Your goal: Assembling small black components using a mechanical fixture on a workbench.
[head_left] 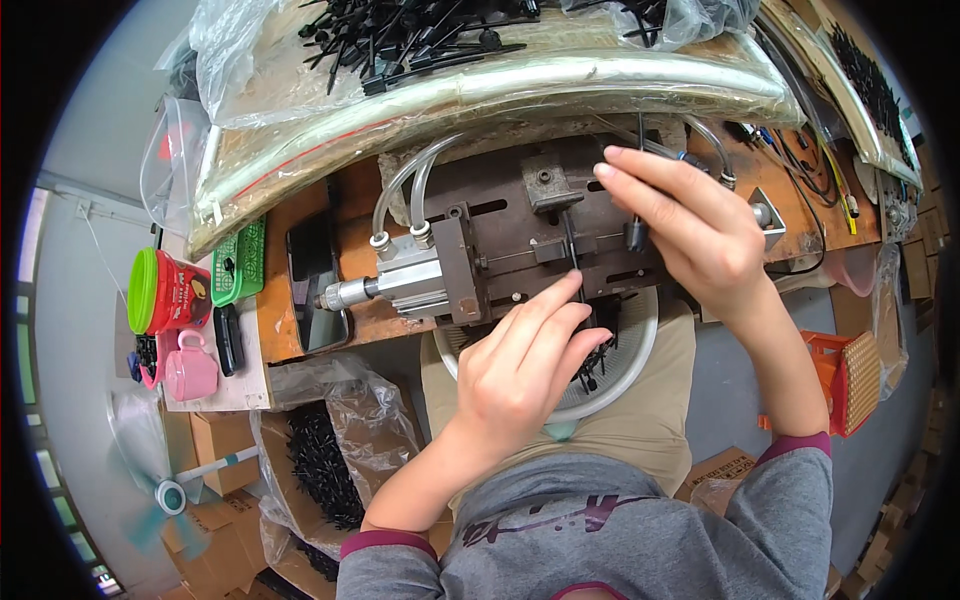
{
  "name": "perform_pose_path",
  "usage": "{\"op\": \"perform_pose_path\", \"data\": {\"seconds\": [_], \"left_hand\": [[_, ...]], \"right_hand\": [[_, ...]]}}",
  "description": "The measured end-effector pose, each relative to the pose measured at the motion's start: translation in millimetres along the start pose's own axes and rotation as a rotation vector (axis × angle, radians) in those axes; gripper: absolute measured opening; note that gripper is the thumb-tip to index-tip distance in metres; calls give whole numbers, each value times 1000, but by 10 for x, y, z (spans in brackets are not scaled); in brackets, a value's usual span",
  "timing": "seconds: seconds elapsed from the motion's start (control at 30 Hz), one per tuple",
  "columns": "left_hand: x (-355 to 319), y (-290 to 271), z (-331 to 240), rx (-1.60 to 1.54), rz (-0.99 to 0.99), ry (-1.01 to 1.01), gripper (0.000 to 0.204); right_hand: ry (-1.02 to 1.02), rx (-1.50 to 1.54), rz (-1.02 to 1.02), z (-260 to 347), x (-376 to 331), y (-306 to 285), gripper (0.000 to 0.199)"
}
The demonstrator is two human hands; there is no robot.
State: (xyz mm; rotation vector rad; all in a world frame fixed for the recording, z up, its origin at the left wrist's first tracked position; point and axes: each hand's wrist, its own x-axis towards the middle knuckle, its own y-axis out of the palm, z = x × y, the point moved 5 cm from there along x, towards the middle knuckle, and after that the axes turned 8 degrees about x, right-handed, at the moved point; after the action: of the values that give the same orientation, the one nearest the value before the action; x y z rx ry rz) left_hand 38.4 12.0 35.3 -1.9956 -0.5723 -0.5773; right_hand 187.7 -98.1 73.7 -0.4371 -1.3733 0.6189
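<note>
Black plastic piece [634, 236] sits pinched in the right hand [690, 225] at 2 o'clock over the dark metal fixture [545, 235]. At 6 o'clock the left hand [520, 365] reaches in with fingers spread, index tip touching a thin black pin [571, 245]. Risk, I judge: the air cylinder [405, 280] at 9 o'clock could drive while fingertips lie in its path.

Single head-worn fisheye view, looking steeply down at close range onto the workbench [300, 215], fingers [560, 300] near frame centre, bench beyond them, lap below.
</note>
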Motion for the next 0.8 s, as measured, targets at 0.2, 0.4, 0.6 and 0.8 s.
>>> {"op": "perform_pose_path", "data": {"seconds": [0.2,0.4,0.6,0.8], "left_hand": [[-6,131,11,185,69,74,28],[68,186,29,355,164,116,25],[90,177,49,376,236,127,27],[574,-331,174,223,56,103,26]], "right_hand": [[182,176,-103,-12,-66,-113,46],[209,357,-81,145,11,-251,52],[462,549,-220,143,-165,-136,35],[380,238,43,406,-320,-74,29]]}}
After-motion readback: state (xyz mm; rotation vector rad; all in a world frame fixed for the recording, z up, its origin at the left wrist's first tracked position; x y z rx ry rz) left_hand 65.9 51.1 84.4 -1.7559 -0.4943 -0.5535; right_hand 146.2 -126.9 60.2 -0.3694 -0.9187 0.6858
